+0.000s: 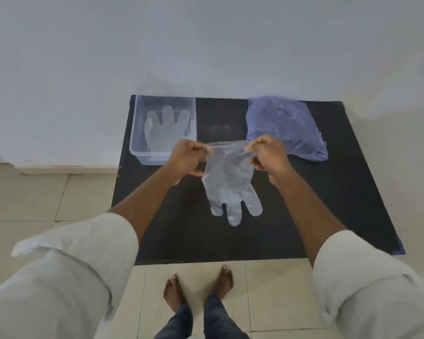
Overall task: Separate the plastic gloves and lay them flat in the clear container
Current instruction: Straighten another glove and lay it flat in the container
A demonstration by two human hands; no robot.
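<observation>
A clear plastic glove [230,184] hangs above the black table, fingers pointing down toward me. My left hand [187,159] pinches the left corner of its cuff and my right hand [269,155] pinches the right corner, stretching the cuff between them. The clear container [135,133] stands at the table's back left, just left of my left hand. A glove [164,129] lies flat on its bottom, fingers pointing away. A bluish plastic bag [283,121] of gloves rests at the back right, partly behind my right hand.
The black table [328,204] stands against a white wall. Pale floor tiles surround it, and my bare feet [198,287] stand at its front edge. A blue tape scrap [399,248] marks the front right corner.
</observation>
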